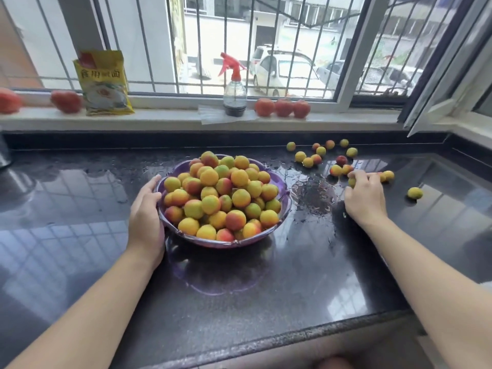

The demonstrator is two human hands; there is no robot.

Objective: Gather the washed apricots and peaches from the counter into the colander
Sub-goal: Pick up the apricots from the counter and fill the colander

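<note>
Gathering stage: most fruit already heaped in the colander (283, 209); a scatter left on the table (266, 302).
Colander: purple, scalloped rim, standing on the wet table, piled above the rim with apricots and peaches (221, 195).
Loose fruit (319, 153): right of the colander and farther back, spread toward the wall; one stray apricot (414, 193) well right of the colander, apart from the rest.
Left hand (146, 211): fingers straight to lightly bent, laid against the colander's left wall and rim, steadying, not curled round anything.
Right hand (364, 195): right of the colander, fingers curled over small fruit; one yellow-green apricot pinched at the fingertips (352, 179); more in the palm cannot be told.
Handling, judged: fruit light, round, wet and so slippery, prone to rolling on the glossy stone; flesh soft, bruised by squeezing or dropping.
Hold, judged: cupped fingers around the fruit's middle, several scooped at once; set low onto the heap, since the pile may shed fruit.
Colander hold, judged: heavy when full, best taken at opposite rims with both hands.
</note>
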